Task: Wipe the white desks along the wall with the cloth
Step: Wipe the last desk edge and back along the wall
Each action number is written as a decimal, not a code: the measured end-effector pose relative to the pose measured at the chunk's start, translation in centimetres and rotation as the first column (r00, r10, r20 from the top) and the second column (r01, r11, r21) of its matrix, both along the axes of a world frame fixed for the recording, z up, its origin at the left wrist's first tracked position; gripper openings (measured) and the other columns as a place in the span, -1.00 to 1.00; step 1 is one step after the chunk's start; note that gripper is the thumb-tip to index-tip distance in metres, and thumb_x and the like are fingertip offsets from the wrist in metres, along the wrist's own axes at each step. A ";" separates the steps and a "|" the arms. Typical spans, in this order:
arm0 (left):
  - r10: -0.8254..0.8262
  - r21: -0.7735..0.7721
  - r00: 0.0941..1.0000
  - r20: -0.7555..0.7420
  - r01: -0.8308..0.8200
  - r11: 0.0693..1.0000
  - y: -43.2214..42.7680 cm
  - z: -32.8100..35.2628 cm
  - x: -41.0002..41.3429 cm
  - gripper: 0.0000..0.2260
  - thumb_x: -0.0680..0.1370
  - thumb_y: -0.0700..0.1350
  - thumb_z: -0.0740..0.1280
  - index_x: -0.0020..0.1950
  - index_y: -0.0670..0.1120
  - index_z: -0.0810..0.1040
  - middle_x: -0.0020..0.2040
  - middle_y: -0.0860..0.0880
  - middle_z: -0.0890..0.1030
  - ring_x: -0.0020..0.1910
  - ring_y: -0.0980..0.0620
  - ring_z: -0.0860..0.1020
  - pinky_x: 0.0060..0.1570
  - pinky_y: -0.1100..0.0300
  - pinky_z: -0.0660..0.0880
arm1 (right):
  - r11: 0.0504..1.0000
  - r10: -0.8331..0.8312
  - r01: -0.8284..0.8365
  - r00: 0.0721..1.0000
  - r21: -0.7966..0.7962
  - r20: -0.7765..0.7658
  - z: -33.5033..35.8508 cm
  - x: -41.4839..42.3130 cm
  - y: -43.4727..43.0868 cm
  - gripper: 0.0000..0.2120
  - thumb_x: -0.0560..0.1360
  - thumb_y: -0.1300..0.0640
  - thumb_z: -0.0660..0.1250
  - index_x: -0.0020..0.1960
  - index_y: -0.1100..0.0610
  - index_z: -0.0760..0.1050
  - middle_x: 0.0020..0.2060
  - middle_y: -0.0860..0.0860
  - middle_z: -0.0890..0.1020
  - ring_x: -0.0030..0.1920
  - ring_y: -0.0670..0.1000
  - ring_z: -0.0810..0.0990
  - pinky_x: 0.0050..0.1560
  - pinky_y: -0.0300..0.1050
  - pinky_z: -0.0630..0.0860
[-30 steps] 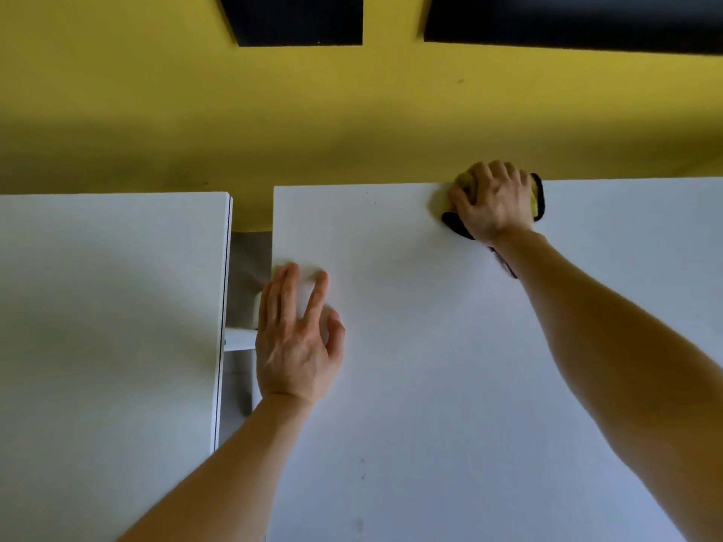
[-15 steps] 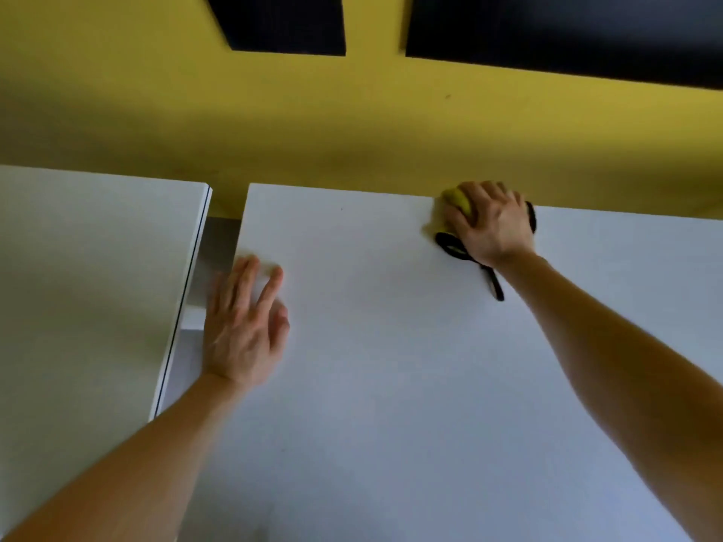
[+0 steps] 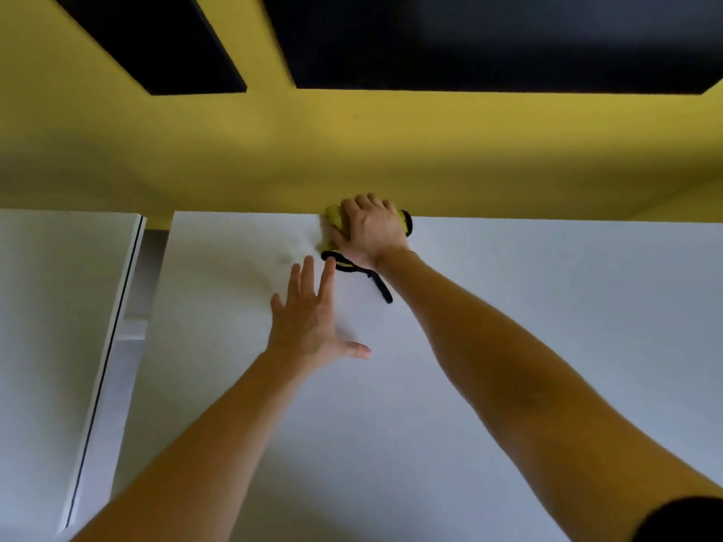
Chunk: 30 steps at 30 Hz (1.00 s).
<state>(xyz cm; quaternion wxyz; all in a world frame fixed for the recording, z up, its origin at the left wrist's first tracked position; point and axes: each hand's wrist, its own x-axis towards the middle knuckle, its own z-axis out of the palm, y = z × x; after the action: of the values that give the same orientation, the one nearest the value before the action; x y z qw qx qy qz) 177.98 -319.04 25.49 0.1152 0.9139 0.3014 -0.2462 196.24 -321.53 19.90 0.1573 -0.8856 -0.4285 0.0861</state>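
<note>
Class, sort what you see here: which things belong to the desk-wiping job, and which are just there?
Job: cloth; right hand gripping it; left hand flat on the right desk; left desk.
Just there: yellow wall; black panels.

Yellow wall (image 3: 352, 150); dark panels (image 3: 489, 41), possibly windows.

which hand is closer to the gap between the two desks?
Left. The left hand lies flat on the desk right of the gap; the right hand is farther right, at the desk's back edge, holding the cloth.
</note>
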 end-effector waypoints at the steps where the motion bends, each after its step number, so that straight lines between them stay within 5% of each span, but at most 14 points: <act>1: 0.001 -0.020 0.999 -0.041 -0.001 1.000 -1.0 0.2 1.7 0.51 0.17 0.56 0.58 0.71 0.10 -0.40 0.76 -0.09 -0.31 0.76 -0.20 -0.23 0.64 -0.39 0.12 | 0.998 -0.040 0.039 0.999 0.050 0.013 -0.2 1.6 -2.8 -0.52 0.63 -0.31 0.21 0.09 0.09 0.61 0.01 0.09 0.68 0.14 0.22 0.62 0.23 0.17 0.47; 5: 0.013 -0.046 0.985 -0.169 -0.021 0.999 -3.8 -0.4 6.2 0.58 0.12 0.43 0.70 0.69 0.13 -0.44 0.72 -0.15 -0.42 0.71 -0.41 -0.28 0.58 -0.56 0.07 | 0.949 -0.314 0.312 0.944 0.039 0.096 -1.7 11.4 -19.4 -0.56 0.56 -0.34 0.35 -0.02 0.05 0.63 -0.01 0.15 0.67 0.22 0.29 0.60 0.25 0.24 0.50; 8: 0.000 -0.017 0.980 -0.197 -0.003 1.000 -3.8 -0.9 6.6 0.56 0.10 0.45 0.69 0.71 0.12 -0.36 0.72 -0.21 -0.38 0.70 -0.47 -0.25 0.58 -0.55 0.06 | 0.896 -0.426 0.439 0.893 -0.070 0.143 -1.3 16.3 -28.6 -0.47 0.57 -0.39 0.27 0.07 0.07 0.63 0.08 0.21 0.65 0.21 0.36 0.58 0.19 0.23 0.53; 11: 0.001 -0.011 0.988 -0.157 -0.003 1.000 -3.4 -0.8 6.0 0.55 0.08 0.49 0.67 0.72 0.13 -0.32 0.75 -0.18 -0.32 0.71 -0.44 -0.22 0.60 -0.51 0.09 | 0.878 -0.447 0.469 0.875 -0.099 0.184 -1.5 14.3 -25.7 -0.53 0.60 -0.30 0.20 0.04 0.10 0.59 -0.02 0.24 0.63 0.05 0.34 0.58 0.07 0.24 0.51; 16: 0.029 0.029 0.992 -0.126 -0.026 0.999 -3.4 -0.7 5.3 0.60 0.05 0.56 0.62 0.75 -0.01 -0.28 0.77 -0.06 -0.29 0.74 -0.31 -0.22 0.66 -0.40 0.08 | 0.993 -0.103 0.104 0.994 -0.059 0.024 -0.8 4.6 -7.7 -0.45 0.68 -0.36 0.03 0.18 0.03 0.58 0.10 0.12 0.64 0.18 0.24 0.56 0.16 0.19 0.42; 19: 0.037 0.048 0.992 -0.120 -0.032 0.998 -3.5 -0.8 5.3 0.60 0.04 0.58 0.61 0.76 0.00 -0.27 0.77 -0.04 -0.28 0.75 -0.28 -0.21 0.66 -0.38 0.10 | 1.000 0.012 -0.012 1.000 -0.001 -0.019 -0.6 3.2 -5.6 -0.47 0.72 -0.33 0.06 0.23 0.05 0.58 0.09 0.12 0.64 0.18 0.24 0.55 0.14 0.17 0.44; 26: 0.049 -0.005 0.991 -0.121 -0.050 0.999 -3.5 -0.7 5.4 0.60 0.06 0.54 0.63 0.74 0.01 -0.32 0.76 -0.06 -0.31 0.74 -0.30 -0.24 0.67 -0.39 0.04 | 0.948 -0.315 0.317 0.943 -0.001 0.107 -1.4 14.3 -26.2 -0.55 0.69 -0.28 0.19 0.20 0.06 0.60 0.08 0.18 0.64 0.14 0.33 0.56 0.13 0.24 0.51; 30: 0.072 -0.014 0.993 -0.093 -0.074 0.997 -3.6 -0.7 5.1 0.62 0.05 0.51 0.66 0.75 -0.03 -0.32 0.77 -0.05 -0.32 0.75 -0.26 -0.25 0.68 -0.36 0.00 | 0.889 -0.447 0.458 0.875 -0.019 0.185 -1.7 11.9 -22.4 -0.59 0.69 -0.19 0.16 0.10 0.12 0.60 0.03 0.23 0.63 0.09 0.33 0.55 0.10 0.23 0.47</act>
<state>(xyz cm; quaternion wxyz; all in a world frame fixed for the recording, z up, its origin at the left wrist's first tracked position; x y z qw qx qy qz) 183.04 -322.68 24.79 0.1178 0.8890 0.3375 -0.2863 208.13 -343.90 18.20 0.1069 -0.9697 -0.2191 -0.0180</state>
